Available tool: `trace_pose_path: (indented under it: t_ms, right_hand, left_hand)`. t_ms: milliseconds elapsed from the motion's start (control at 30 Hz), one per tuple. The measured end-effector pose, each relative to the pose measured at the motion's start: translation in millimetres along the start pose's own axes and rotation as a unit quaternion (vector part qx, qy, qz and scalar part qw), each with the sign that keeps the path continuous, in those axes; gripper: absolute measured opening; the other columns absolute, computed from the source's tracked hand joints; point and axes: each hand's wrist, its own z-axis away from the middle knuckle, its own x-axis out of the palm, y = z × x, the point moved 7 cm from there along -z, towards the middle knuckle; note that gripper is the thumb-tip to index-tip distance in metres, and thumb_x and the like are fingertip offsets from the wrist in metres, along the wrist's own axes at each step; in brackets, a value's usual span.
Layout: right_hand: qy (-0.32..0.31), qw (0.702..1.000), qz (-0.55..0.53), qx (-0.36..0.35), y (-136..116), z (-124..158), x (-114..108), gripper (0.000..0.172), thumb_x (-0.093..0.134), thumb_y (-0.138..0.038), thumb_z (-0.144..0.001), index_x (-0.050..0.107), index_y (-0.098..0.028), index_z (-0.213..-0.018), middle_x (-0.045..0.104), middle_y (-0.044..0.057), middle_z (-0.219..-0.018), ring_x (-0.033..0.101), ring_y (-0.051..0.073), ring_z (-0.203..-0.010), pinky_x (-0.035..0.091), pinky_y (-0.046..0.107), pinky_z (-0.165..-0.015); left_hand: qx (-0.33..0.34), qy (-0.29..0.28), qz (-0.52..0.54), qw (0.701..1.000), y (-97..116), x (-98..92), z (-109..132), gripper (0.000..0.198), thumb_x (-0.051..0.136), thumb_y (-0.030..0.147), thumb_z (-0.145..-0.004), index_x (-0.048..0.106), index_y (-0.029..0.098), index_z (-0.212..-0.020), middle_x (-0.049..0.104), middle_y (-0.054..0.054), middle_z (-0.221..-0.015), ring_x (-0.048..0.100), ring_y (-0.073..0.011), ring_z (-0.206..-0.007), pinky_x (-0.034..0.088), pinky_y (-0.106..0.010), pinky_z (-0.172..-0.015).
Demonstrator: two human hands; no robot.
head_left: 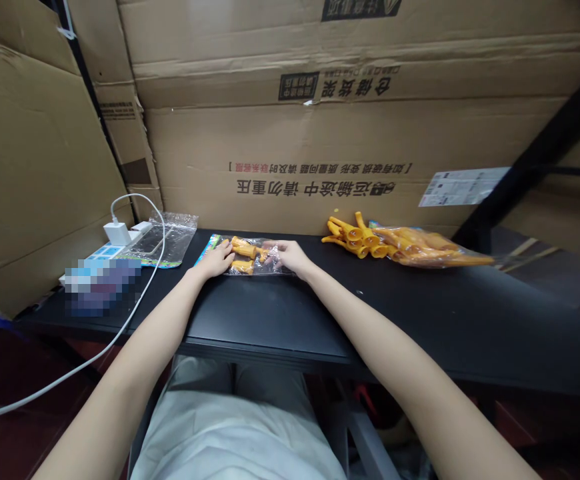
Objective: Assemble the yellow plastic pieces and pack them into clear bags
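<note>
A clear plastic bag (270, 268) with a colourful printed end lies flat on the black shelf, and orange plastic pieces (243, 248) show inside it. My left hand (215, 259) rests over the bag's printed left end, its fingers closed on the film and the pieces beneath. At the opposite end, my right hand (291, 258) has its fingers bent round the bag's film. Plastic glare partly hides those fingertips. Right of my hands, a heap of loose orange horn-shaped pieces (365, 239) lies beside a fuller clear bag (430, 248) of similar orange pieces.
On the left are a flat clear bag (173, 240), a power strip (105, 251) with a white charger (117, 233), and a blurred-out object (103, 287). A white cable (145, 287) loops over the shelf's front edge. Cardboard (315, 133) walls the back, and a black post (520, 153) rises at right.
</note>
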Motion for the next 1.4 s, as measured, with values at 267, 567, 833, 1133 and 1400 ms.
trace_pose_path:
  t_ms: [267,567,833,1133,1400]
  right_hand:
    - [0.354,0.843,0.405,-0.003,6,18,-134,0.033,0.046,-0.013,-0.078,0.064,-0.013,-0.106,0.057,0.016,-0.122,0.046,0.03,-0.116,0.031,0.054,-0.097]
    - [0.37,0.795,0.47,0.099,43,23,-165,0.029,0.055,-0.01,-0.076,0.062,-0.013,-0.105,0.053,0.019,-0.119,0.041,0.034,-0.115,0.027,0.062,-0.092]
    - [0.378,0.78,0.498,0.031,43,19,-160,0.025,0.046,-0.01,-0.077,0.063,-0.013,-0.096,0.058,0.016,-0.1,0.046,0.029,-0.105,0.028,0.056,-0.091]
    - [0.32,0.795,0.509,-0.083,17,13,-138,0.033,0.048,-0.015,-0.078,0.059,-0.011,-0.109,0.055,0.018,-0.108,0.049,0.029,-0.1,0.038,0.044,-0.086]
    - [0.348,0.839,0.396,-0.137,11,10,-130,0.033,0.048,-0.015,-0.076,0.05,-0.014,-0.109,0.048,0.017,-0.112,0.048,0.027,-0.106,0.041,0.041,-0.09]
  left_hand:
    - [-0.071,0.04,-0.018,0.997,-30,-7.9,1,0.048,0.027,0.033,-0.093,0.046,0.019,-0.135,0.032,-0.005,-0.151,0.027,-0.0164,-0.14,0.023,-0.029,-0.113]
    - [-0.079,0.048,-0.01,0.996,-32,-7.3,1,0.048,0.029,0.033,-0.093,0.047,0.018,-0.135,0.031,-0.008,-0.151,0.026,-0.0192,-0.14,0.024,-0.036,-0.113]
    - [-0.081,0.044,-0.008,0.996,-31,-7.1,2,0.049,0.028,0.033,-0.093,0.045,0.016,-0.136,0.03,-0.008,-0.151,0.025,-0.0185,-0.14,0.024,-0.035,-0.114]
    - [-0.078,0.044,-0.006,0.996,-31,-7.5,2,0.047,0.029,0.033,-0.093,0.048,0.018,-0.133,0.033,-0.008,-0.151,0.027,-0.0186,-0.14,0.024,-0.034,-0.113]
    - [-0.08,0.049,0.001,0.996,-32,-7.4,2,0.047,0.03,0.033,-0.092,0.046,0.02,-0.135,0.033,-0.006,-0.15,0.027,-0.0183,-0.14,0.024,-0.035,-0.113]
